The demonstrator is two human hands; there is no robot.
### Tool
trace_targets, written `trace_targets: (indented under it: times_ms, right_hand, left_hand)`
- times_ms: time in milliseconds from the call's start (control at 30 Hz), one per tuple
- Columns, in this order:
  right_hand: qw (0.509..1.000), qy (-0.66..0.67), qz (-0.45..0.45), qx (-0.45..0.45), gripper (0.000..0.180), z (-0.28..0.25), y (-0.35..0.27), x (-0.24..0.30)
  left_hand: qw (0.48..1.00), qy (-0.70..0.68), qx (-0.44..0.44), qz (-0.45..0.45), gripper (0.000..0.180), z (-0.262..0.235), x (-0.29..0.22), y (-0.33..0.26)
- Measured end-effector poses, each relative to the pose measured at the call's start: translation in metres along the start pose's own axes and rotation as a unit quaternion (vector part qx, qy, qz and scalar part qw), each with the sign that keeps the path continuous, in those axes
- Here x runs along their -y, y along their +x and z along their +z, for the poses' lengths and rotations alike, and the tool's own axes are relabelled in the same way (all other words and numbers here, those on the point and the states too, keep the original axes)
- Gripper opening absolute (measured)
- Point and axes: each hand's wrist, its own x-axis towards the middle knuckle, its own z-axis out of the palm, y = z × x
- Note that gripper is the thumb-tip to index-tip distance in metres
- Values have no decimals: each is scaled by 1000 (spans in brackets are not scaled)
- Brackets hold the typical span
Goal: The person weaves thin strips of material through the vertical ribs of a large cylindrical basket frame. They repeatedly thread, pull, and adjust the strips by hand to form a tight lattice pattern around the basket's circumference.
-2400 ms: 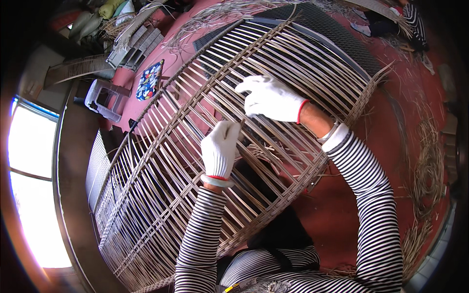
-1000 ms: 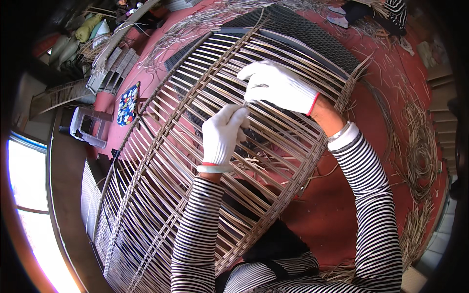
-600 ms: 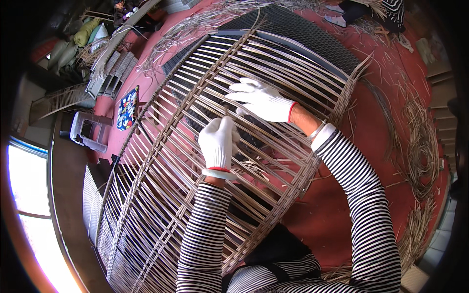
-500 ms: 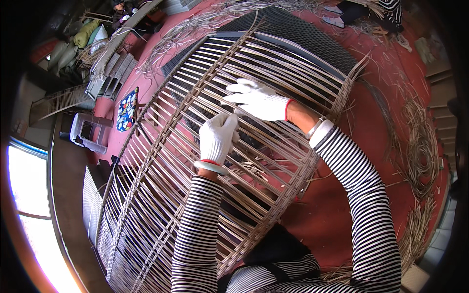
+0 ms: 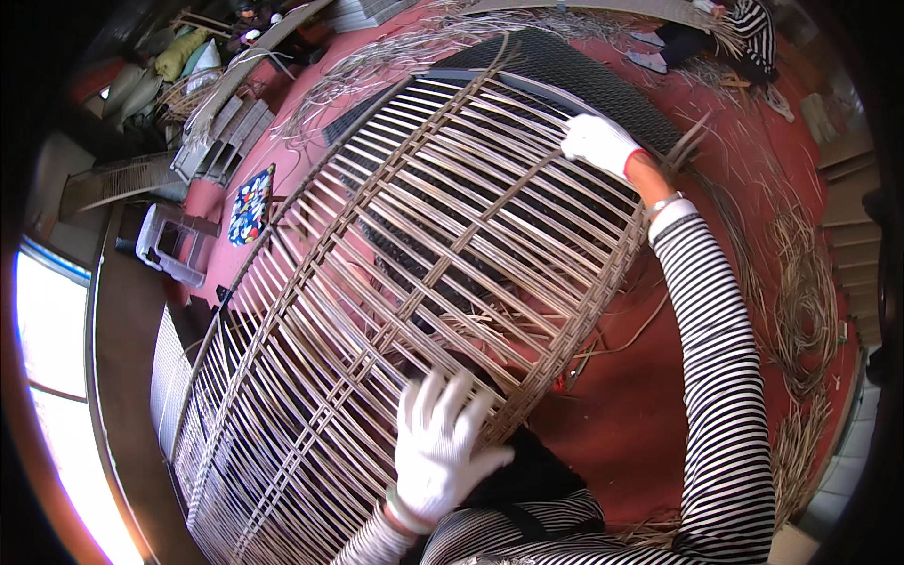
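A large wicker panel of many parallel rods, bound by woven cross rows, lies across the view in front of me. My right hand, in a white knit glove, is closed at the panel's far right. A brown wicker strand runs from its fingers down-left across the rods into a woven cross row. My left hand, gloved the same, hovers above the panel's near edge with fingers spread, slightly blurred and holding nothing. The right hand's fingertips are partly hidden.
A dark woven slab lies beneath and beyond the panel. Loose strands litter the red floor, with coils at the right. A grey plastic crate and a patterned stool stand left. Another person sits at the far right.
My hands were close together mid-panel. The right has moved away to the far right and closed; the left has come back toward me and opened. The cross row between them is now uncovered.
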Motion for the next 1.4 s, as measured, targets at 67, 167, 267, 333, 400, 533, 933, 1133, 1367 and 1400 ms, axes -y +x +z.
trace_targets:
  times_ms: [67, 167, 267, 333, 400, 533, 933, 1133, 1367, 1400]
  right_hand:
    - [992, -15, -120, -28, 22, 21, -18, -23]
    - [993, 60, -85, -55, 27, 47, -56, -31]
    - [953, 280, 92, -71, 30, 60, -85, -25]
    - [912, 387, 112, -75, 25, 58, -93, -16]
    - [909, 392, 120, -78, 23, 47, -95, -6]
    - [927, 328, 163, -83, 22, 7, -103, 15]
    - [932, 319, 172, -12, 17, -37, -155, 74]
    - [990, -127, -24, 49, 26, -103, -86, 62]
    - [961, 247, 109, 63, 26, -145, -120, 134]
    - [951, 285, 102, 65, 26, -155, -119, 146]
  left_hand:
    - [997, 59, 34, -34, 88, 1, -9, -61]
    - [984, 123, 32, -127, 73, 3, -2, -123]
    - [981, 173, 23, -79, 56, 3, 12, -151]
    - [983, 169, 14, -71, 63, -4, 19, -163]
    - [981, 181, 27, -62, 65, -11, 25, -171]
    - [985, 167, 0, -50, 64, -14, 31, -183]
    - [990, 137, -33, -5, 60, -6, 34, -211]
    - [994, 104, 39, 6, 57, -8, 50, -240]
    - [997, -13, -66, -36, 60, -44, 52, -240]
    - [997, 6, -66, -42, 55, -55, 56, -231]
